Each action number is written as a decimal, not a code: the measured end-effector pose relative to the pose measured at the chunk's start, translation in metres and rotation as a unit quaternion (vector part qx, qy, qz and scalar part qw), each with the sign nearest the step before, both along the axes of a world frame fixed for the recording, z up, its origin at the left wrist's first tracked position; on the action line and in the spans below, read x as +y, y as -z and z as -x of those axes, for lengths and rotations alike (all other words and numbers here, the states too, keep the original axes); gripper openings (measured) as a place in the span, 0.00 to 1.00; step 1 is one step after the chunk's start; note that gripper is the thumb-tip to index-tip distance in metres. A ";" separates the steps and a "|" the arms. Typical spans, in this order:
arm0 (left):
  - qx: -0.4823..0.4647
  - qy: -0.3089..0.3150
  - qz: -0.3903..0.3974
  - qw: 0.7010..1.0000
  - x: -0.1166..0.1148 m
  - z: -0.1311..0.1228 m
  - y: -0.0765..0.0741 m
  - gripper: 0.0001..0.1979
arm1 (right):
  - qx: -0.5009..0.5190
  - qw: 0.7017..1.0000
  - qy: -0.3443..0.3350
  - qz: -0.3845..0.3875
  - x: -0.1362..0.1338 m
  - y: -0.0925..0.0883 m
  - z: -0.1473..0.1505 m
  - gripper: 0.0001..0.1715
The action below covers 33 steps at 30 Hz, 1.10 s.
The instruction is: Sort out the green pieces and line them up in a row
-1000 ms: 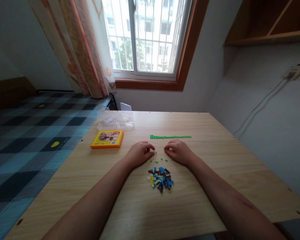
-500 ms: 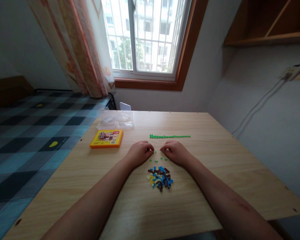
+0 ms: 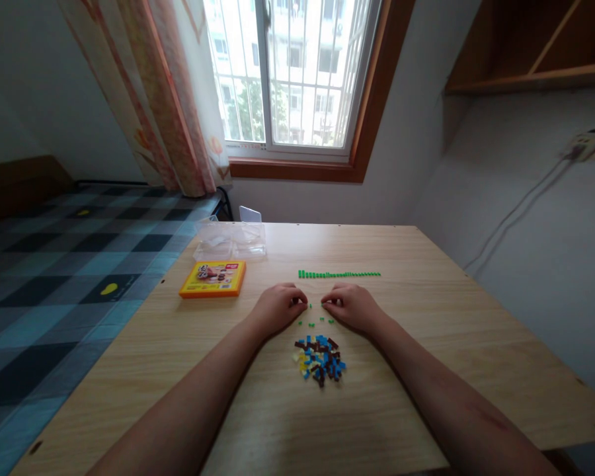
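Observation:
My left hand rests on the table with thumb and fingers pinched together; what they hold, if anything, is too small to make out. Facing it, my right hand is pinched too, and a speck of a green toy brick shows at its fingertips. Between the hands lies one tiny green brick, with several more loose green bricks just nearer to me. A long row of green bricks runs beyond my hands. Closer to me sits a mixed pile of blue, brown and yellow bricks.
On the wooden table, a yellow-orange box lies to the left, with a clear plastic case behind it. A bed with a checked cover adjoins the left side. A window is ahead; a wall stands right.
The view has tilted slightly, so everything appears a little lower in the frame. Both hands keep nearly the same pinched pose and place, and the bricks lie as before.

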<state>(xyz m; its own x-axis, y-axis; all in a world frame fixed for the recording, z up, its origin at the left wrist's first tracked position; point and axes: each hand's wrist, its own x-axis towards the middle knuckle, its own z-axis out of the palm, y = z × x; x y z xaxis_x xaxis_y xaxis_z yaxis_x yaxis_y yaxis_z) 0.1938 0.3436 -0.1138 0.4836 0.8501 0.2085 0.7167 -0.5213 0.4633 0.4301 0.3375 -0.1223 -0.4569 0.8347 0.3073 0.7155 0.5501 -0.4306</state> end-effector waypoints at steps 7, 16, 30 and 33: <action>0.003 0.000 -0.005 1.000 0.000 0.000 0.001 0.07 | -0.001 1.000 -0.012 -0.011 0.005 0.006 0.010 0.09; 0.001 0.006 -0.006 1.000 0.000 0.000 0.002 0.06 | 0.046 0.998 -0.036 0.014 0.001 0.002 0.003 0.07; 0.015 0.049 -0.065 0.997 -0.006 0.001 -0.005 0.12 | 0.080 0.980 -0.142 0.117 -0.016 -0.022 -0.016 0.10; 0.026 0.074 -0.064 0.995 -0.008 0.000 -0.008 0.13 | 0.071 0.980 -0.144 0.113 -0.016 -0.021 -0.016 0.11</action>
